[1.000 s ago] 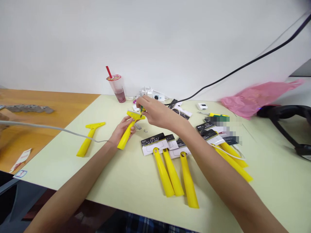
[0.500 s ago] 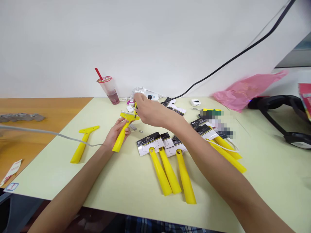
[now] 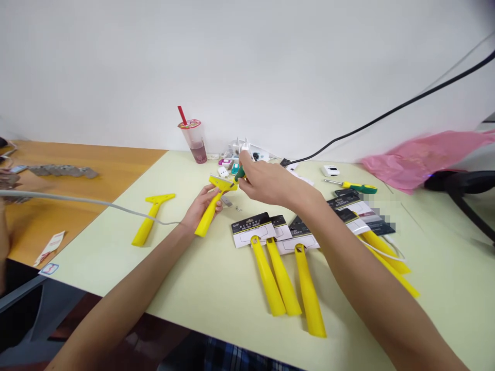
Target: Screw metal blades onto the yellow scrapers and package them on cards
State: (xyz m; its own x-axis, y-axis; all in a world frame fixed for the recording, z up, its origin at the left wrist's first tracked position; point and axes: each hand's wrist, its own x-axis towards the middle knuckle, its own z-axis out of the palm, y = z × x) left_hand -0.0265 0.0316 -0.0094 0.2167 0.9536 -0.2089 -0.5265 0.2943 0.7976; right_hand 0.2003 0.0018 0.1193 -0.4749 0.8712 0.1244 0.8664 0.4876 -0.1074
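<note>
My left hand (image 3: pixel 199 207) is closed around a yellow scraper (image 3: pixel 209 215), its T-shaped head turned up and away from me. A short green and yellow screwdriver (image 3: pixel 240 173) is gripped in my right hand (image 3: pixel 270 181), with its tip end at the right part of the scraper head. Whether the tip sits in a screw is too small to tell. A few tiny metal pieces (image 3: pixel 238 208) lie on the table just right of the scraper. Left of my left hand rests another yellow scraper (image 3: pixel 149 221), with nobody touching it.
Yellow handles (image 3: pixel 266 278) with black-and-white cards (image 3: pixel 253 229) lie in front and right. Further back are a drink cup (image 3: pixel 197 144), a second screwdriver (image 3: pixel 358 188), a pink bag (image 3: pixel 410 159) and a black cable (image 3: pixel 371 118). At far left, another person's hand (image 3: pixel 8 180) shows.
The view has swung left, so things appear further right. My right hand has turned, showing more of the green screwdriver handle at the scraper head. Another person's hand has come into view at far left.
</note>
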